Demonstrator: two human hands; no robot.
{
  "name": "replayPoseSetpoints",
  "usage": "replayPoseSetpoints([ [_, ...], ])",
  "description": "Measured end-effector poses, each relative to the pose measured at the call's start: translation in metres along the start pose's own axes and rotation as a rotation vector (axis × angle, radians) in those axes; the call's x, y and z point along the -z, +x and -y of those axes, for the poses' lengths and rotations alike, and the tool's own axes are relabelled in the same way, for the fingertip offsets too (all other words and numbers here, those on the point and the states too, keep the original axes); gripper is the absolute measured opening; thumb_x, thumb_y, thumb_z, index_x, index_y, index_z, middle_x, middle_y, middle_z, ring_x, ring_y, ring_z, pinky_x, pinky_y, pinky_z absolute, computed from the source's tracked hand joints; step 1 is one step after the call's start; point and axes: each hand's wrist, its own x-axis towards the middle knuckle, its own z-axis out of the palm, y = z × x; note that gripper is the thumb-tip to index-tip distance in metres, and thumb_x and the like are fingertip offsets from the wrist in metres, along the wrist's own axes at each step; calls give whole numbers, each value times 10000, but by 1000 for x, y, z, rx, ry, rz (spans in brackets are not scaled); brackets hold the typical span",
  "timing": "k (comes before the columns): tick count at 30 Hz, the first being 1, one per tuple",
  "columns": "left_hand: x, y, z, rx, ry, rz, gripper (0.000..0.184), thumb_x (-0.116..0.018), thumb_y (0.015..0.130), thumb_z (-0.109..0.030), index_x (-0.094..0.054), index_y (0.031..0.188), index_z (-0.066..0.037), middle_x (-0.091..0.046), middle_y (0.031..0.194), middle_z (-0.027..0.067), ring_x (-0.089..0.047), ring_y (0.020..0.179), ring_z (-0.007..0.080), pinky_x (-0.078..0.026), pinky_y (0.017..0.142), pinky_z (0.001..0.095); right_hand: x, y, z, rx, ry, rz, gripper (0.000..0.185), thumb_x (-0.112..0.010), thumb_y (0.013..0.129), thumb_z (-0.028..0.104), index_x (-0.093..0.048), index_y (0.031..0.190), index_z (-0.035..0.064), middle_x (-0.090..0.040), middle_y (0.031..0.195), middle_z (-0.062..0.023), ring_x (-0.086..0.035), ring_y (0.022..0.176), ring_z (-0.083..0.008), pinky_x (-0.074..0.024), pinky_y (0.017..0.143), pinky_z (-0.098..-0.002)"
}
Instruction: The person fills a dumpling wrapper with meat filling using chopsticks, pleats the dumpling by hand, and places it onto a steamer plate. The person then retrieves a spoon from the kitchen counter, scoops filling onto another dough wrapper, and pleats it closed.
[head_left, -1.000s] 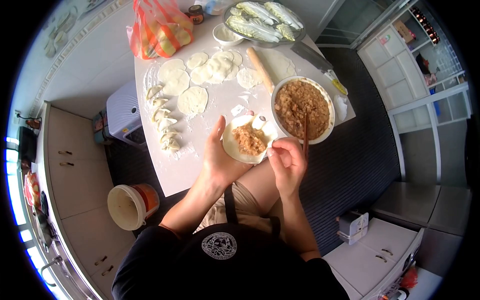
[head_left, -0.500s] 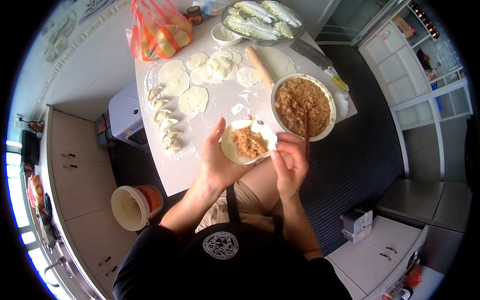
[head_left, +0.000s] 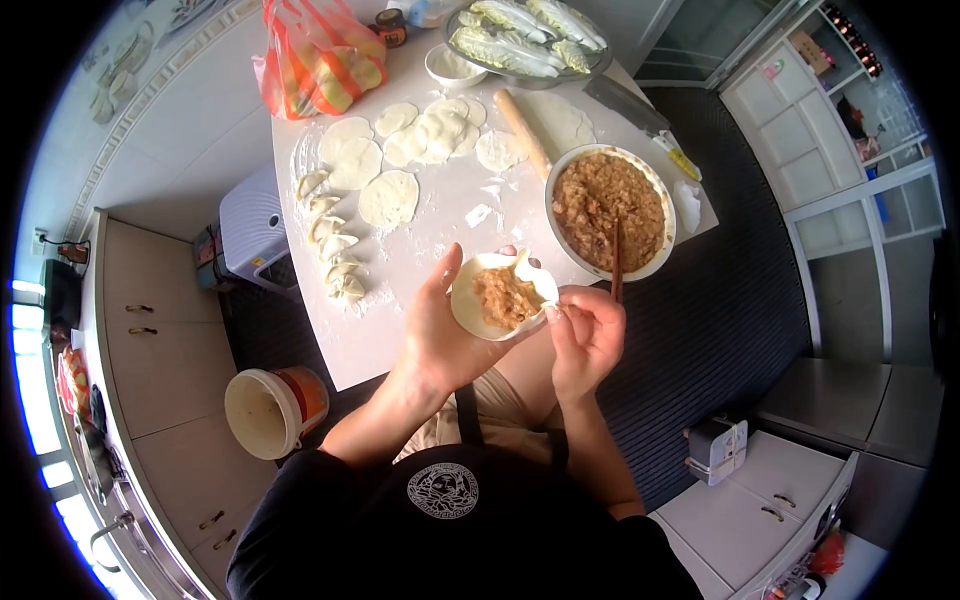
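A round dough wrapper [head_left: 468,309] with brown filling [head_left: 505,296] in its middle rests in my left hand [head_left: 438,335], whose fingers curl under and around it. My right hand [head_left: 588,340] pinches the wrapper's right edge between thumb and fingers. Just beyond, a white bowl of brown filling [head_left: 610,212] has chopsticks [head_left: 617,262] leaning in it. Several folded dumplings [head_left: 337,245] form a line along the table's left side. Flat dough wrappers [head_left: 388,199] lie on the floury tabletop [head_left: 420,252], some overlapping.
A rolling pin [head_left: 521,130] lies beside a dough sheet, with a knife [head_left: 627,106] to its right. Leafy greens [head_left: 515,50] fill a tray at the back, near a small white bowl [head_left: 452,66] and a red-striped bag [head_left: 325,70]. A bucket [head_left: 262,414] stands on the floor.
Both hands and the wrapper have shifted slightly down and right in view. The right-hand pinch stays at the wrapper's right edge.
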Motion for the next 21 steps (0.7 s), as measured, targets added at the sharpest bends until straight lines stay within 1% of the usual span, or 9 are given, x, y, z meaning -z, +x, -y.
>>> replayPoseSetpoints([
  [3, -5, -1, 3, -21, 47, -64, 535, -263, 1015, -451, -481, 1212, -4, -518, 1229, 172, -478, 1197, 328, -312, 1086, 545, 0, 8, 14, -25, -167, 21, 181, -632, 826, -80, -590, 997, -34, -551, 1153, -157, -574, 951, -182, -494, 832, -269],
  [6, -6, -1, 4, -26, 76, -72, 542, -256, 1016, -452, -486, 1214, -3, -523, 1225, 172, -489, 1187, 323, -333, 1071, 539, 7, 6, 9, 9, -260, 98, 180, -651, 811, -62, -617, 980, -12, -566, 1136, -144, -571, 928, -179, -483, 814, -272],
  [9, -5, -1, 4, -28, 145, -78, 552, -251, 1016, -456, -492, 1215, -1, -530, 1218, 167, -498, 1181, 306, -360, 1056, 512, 10, 6, 6, 83, -366, 95, 165, -671, 789, -50, -634, 937, 11, -588, 1109, -126, -570, 908, -188, -476, 800, -290],
  [12, -3, -1, 4, -28, 203, -56, 559, -256, 1015, -459, -500, 1214, 2, -548, 1205, 158, -522, 1157, 285, -391, 1036, 462, 9, 7, 8, 82, -350, 93, 147, -686, 779, -32, -641, 907, 25, -609, 1078, -115, -572, 901, -199, -474, 794, -302],
  [15, -3, -2, 4, -13, 259, -40, 567, -260, 1014, -463, -511, 1205, 9, -566, 1190, 147, -542, 1134, 270, -413, 1018, 422, 11, 10, 11, 148, -411, 137, 130, -697, 771, -29, -645, 877, 25, -619, 1086, -117, -572, 918, -203, -485, 783, -302],
  [18, -1, -1, 3, -24, 298, -80, 562, -291, 1006, -465, -502, 1208, 15, -554, 1217, 202, -530, 1158, 322, -387, 1036, 499, 10, 13, 15, 186, -403, 140, 130, -703, 756, -47, -653, 857, 17, -627, 1090, -127, -586, 909, -204, -510, 763, -294],
  [21, -2, -3, 6, 21, 369, -66, 577, -277, 1011, -473, -525, 1215, 6, -581, 1182, 144, -560, 1121, 248, -423, 1010, 408, 12, 8, 11, 169, -331, 121, 139, -698, 743, -70, -657, 852, 5, -628, 1098, -136, -602, 887, -197, -533, 742, -282],
])
